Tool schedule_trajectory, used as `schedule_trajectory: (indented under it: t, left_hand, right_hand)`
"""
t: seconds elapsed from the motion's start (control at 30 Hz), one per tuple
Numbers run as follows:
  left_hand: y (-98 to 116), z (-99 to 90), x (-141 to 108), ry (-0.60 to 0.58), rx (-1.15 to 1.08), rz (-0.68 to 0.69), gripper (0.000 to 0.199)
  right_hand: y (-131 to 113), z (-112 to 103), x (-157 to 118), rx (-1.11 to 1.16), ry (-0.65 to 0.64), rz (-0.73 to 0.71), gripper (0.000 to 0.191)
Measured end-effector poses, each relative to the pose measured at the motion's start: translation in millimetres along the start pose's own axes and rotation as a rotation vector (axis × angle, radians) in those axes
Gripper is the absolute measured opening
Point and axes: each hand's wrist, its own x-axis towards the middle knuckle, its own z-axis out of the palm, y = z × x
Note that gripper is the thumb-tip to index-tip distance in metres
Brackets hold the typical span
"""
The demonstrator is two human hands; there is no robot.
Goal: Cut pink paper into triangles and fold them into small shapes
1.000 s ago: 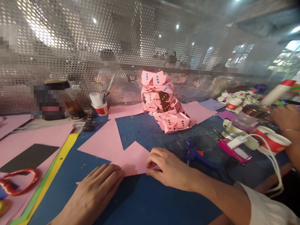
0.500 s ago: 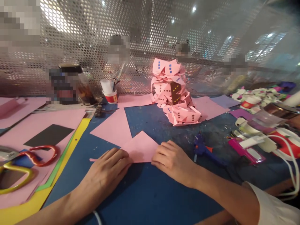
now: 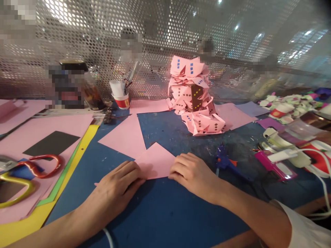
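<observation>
Between our curled left hand and right hand, pink paper lies, seemingly pinched by nearly closed fingers.

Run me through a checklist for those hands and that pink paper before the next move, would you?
1. Left hand on the near pink sheet: ok, at its left end.
2. Right hand on that sheet: ok, at its right end.
3. Sheet separate from the pink sheet behind: not ok, they seem to overlap.
4. Edges lined up under the fingers: cannot tell, the hands cover both ends.
5. Scissors away from the hands: ok, off to the left.
6. Glue gun cool: cannot tell by looking.
</observation>
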Motion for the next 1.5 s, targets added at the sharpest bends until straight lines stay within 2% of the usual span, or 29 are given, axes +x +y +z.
schedule_trajectory:
  t: [0.23, 0.4, 0.73, 0.9, 1.13, 1.5]
  left_hand:
    - [-0.1, -5.4, 6.1, -0.043, -0.077, -0.154, 0.015]
    - [0.0, -6.2, 7.1, -0.097, -0.059, -0.271, 0.021]
    - [-1.1, -7.3, 4.9, -0.140, 0.008, -0.320, 0.026]
    - [-2.3, -8.8, 6.1, -0.114, 0.010, -0.389, 0.023]
    - [-2.7, -12.8, 10.1, -0.197, 0.045, -0.451, 0.020]
    - [-9.6, -16.8, 10.4, -0.224, 0.036, -0.453, 0.022]
  right_hand:
    - [-1.7, 0.2, 2.1, 0.064, 0.029, 0.100, 0.015]
    - [0.7, 3.3, 1.7, 0.095, 0.017, 0.206, 0.020]
    - [1.0, 5.2, 2.5, 0.110, 0.019, 0.271, 0.029]
    - [1.4, 5.7, 3.3, 0.093, 0.023, 0.293, 0.029]
    - [-0.9, 3.3, 4.1, 0.077, 0.012, 0.337, 0.029]
    - [1.3, 3.0, 2.6, 0.068, -0.001, 0.346, 0.026]
